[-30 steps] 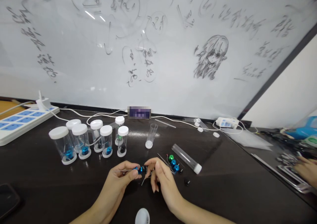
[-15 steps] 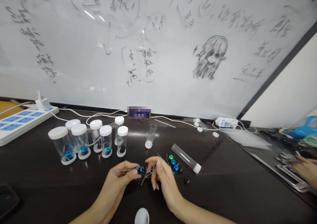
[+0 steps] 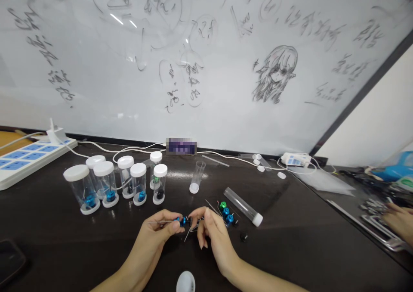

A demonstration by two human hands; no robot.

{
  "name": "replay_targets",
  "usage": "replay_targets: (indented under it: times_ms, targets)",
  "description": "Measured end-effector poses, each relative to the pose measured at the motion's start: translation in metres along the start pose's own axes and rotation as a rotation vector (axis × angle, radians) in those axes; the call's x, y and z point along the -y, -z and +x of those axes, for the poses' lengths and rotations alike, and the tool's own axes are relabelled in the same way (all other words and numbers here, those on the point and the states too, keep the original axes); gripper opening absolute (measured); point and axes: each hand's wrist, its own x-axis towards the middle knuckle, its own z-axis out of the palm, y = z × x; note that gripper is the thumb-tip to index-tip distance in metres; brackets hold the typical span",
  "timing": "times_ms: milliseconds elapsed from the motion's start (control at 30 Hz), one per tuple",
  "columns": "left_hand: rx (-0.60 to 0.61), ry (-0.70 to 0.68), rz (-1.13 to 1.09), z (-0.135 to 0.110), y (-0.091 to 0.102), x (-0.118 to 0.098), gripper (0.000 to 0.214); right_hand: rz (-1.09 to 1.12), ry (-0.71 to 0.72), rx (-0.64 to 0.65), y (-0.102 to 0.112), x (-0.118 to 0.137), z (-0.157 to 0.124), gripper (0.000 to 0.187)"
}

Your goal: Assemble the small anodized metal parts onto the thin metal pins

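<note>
My left hand point(image 3: 151, 238) pinches a small blue metal part point(image 3: 180, 220) between thumb and fingers. A thin silvery rod or wire runs back from it across the fingers. Close beside it, my right hand point(image 3: 213, 236) is half curled, its index finger bent down by the part's dark end; whatever its fingertips grip is hidden. Thin metal pins point(image 3: 188, 233) show between the hands. Just right of them lie a green part point(image 3: 223, 205), blue parts point(image 3: 229, 219) with wires, and a small black piece point(image 3: 244, 237).
Several capped clear tubes point(image 3: 138, 184) stand at left. An open tube point(image 3: 196, 178) stands at centre, and another tube point(image 3: 241, 206) lies at right. A power strip point(image 3: 29, 158), a phone point(image 3: 11, 259), a white rounded object point(image 3: 186, 282) and another person's hand point(image 3: 400, 221) are around.
Both hands stay almost where they were, with the blue part still in my left hand. The view shifts very slightly.
</note>
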Motion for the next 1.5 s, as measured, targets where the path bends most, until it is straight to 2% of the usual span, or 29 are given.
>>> replay_targets:
  times_ms: [100, 333, 667, 800, 1033, 1300, 1500]
  targets:
    - [0.010, -0.007, 0.005, -0.0001, 0.0002, 0.0003, 0.013, -0.037, -0.012, 0.007, -0.0005, 0.0008, -0.0003, 0.048]
    - [0.072, -0.020, 0.042, -0.0019, 0.0009, 0.0010, 0.010, -0.197, -0.050, 0.139, -0.0025, 0.0048, 0.0002, 0.045]
    - [0.042, -0.018, 0.047, -0.0012, -0.0003, -0.0017, 0.013, -0.157, -0.034, 0.096, -0.0018, 0.0051, 0.0000, 0.025]
    - [0.048, -0.016, 0.048, -0.0015, -0.0019, -0.0036, 0.012, -0.155, -0.035, 0.094, -0.0015, 0.0058, 0.0007, 0.027]
    - [0.075, -0.029, 0.062, -0.0027, -0.0025, -0.0032, 0.011, -0.214, -0.061, 0.158, -0.0017, 0.0042, 0.0009, 0.045]
    - [0.069, -0.013, 0.019, -0.0004, 0.0008, -0.0006, 0.011, -0.160, -0.030, 0.118, -0.0023, 0.0068, 0.0001, 0.026]
    - [0.047, -0.008, -0.002, 0.0003, 0.0014, 0.0007, 0.012, -0.139, -0.033, 0.105, -0.0019, 0.0038, 0.0002, 0.030]
